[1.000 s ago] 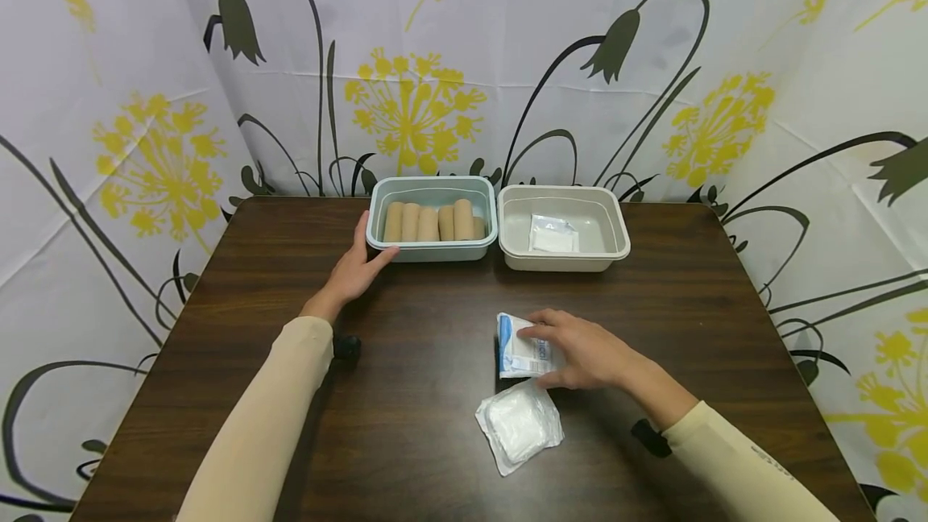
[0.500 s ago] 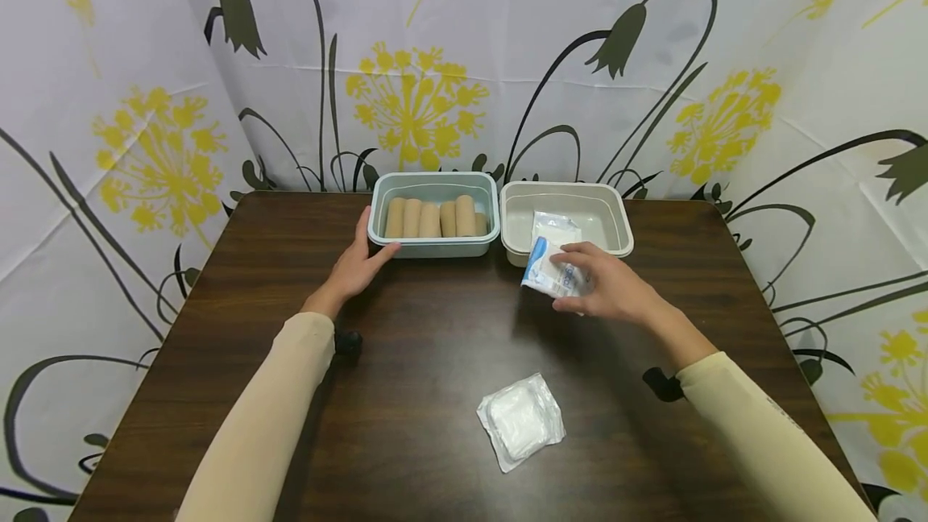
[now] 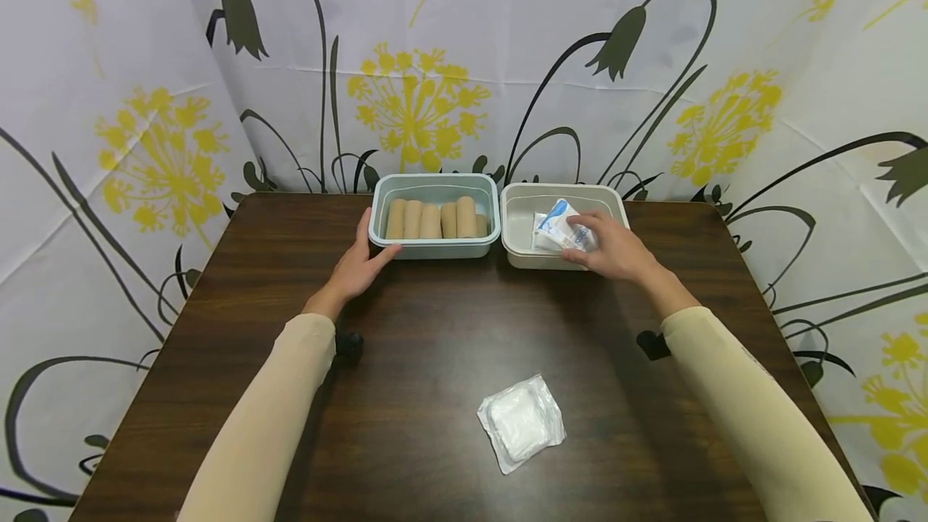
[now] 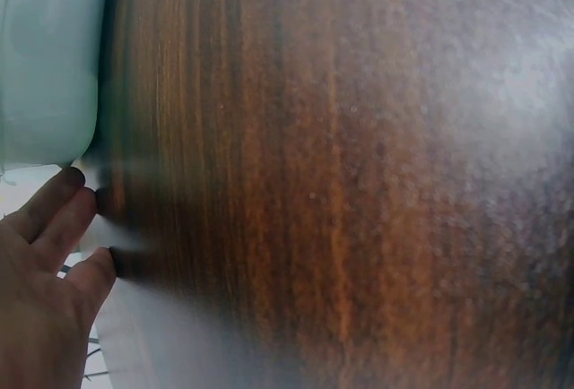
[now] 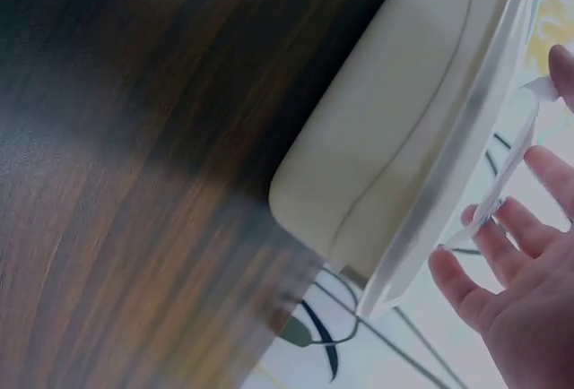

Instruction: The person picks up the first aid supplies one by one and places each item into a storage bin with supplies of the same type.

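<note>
My right hand (image 3: 612, 248) pinches a blue-and-white packet (image 3: 561, 224) between thumb and fingers, over the cream bin (image 3: 540, 261). In the right wrist view the packet (image 5: 493, 192) is seen edge-on near the bin's rim. Beneath it in the bin lies a white packet (image 3: 540, 242), partly covered. My left hand (image 3: 355, 268) rests against the left corner of the light blue bin (image 3: 442, 251), thumb along the front and fingers along the side. Several tan rolls (image 3: 431, 221), like bandage rolls, stand in that bin.
Toward the front of the dark wooden table (image 3: 406, 393) a flat white packet (image 3: 522, 424) lies by itself. Both bins stand side by side near the back edge. Behind them hangs a flower-print curtain (image 3: 290, 103).
My right hand has lifted the blue-and-white packet off the table beside the flat white one and carried it back over the cream bin. The left hand has stayed at the blue bin.
</note>
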The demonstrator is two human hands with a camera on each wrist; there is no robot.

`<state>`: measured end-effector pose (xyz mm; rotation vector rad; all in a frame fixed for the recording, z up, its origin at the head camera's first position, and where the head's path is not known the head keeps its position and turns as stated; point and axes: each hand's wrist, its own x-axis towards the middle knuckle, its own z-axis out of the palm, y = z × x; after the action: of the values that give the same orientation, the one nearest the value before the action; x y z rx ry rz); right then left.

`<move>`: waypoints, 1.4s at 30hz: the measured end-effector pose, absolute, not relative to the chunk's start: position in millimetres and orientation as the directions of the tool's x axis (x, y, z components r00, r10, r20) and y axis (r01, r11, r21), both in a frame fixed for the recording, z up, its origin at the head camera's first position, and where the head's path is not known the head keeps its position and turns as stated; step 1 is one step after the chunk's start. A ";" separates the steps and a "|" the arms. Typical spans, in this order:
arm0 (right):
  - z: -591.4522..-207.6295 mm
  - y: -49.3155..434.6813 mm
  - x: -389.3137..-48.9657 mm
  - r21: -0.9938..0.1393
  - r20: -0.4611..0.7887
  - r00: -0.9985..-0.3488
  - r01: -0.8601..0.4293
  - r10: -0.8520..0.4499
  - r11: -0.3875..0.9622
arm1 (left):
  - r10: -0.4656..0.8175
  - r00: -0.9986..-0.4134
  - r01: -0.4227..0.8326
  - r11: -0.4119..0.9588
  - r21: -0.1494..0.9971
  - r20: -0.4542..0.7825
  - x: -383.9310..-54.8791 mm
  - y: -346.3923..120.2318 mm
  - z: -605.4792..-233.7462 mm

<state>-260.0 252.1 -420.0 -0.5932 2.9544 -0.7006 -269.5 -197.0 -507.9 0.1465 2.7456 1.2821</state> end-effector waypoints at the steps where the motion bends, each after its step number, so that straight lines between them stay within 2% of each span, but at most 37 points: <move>1: -420.7 252.6 -262.6 -0.446 0.024 -0.932 -0.333 -0.361 0.831 | 0.131 -0.990 0.038 0.639 0.768 -0.059 -269.2 -197.0 -507.9; 9: -427.8 256.2 -275.0 -0.387 -0.054 -0.980 -0.154 -0.190 0.909 | 0.130 -0.990 0.038 0.640 0.767 -0.059 -269.7 -196.8 -508.5; 14: -432.2 248.3 -276.8 -0.342 -0.017 -0.999 -0.030 -0.038 0.939 | 0.127 -0.990 0.032 0.640 0.768 -0.064 -269.7 -197.2 -508.7; 20: -435.9 238.8 -278.6 -0.331 0.039 -0.997 0.044 0.060 0.942 | 0.124 -0.990 0.030 0.640 0.768 -0.065 -270.2 -197.9 -509.9; 25: -445.3 235.7 -278.8 -0.319 0.077 -0.993 0.058 0.087 0.946 | 0.126 -0.990 0.035 0.638 0.769 -0.060 -270.2 -197.7 -511.3; 35: -453.0 230.8 -279.0 -0.303 0.028 -0.992 0.109 0.123 0.947 | 0.126 -0.990 0.027 0.633 0.774 -0.068 -269.2 -198.1 -510.8; 42: -451.9 228.1 -279.6 -0.263 0.075 -0.989 0.102 0.126 0.959 | 0.125 -0.990 0.031 0.629 0.777 -0.061 -269.8 -198.2 -510.6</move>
<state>-279.6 228.1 -451.9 0.1862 3.1997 -0.4220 -269.8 -198.2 -510.6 0.1316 2.7356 1.3014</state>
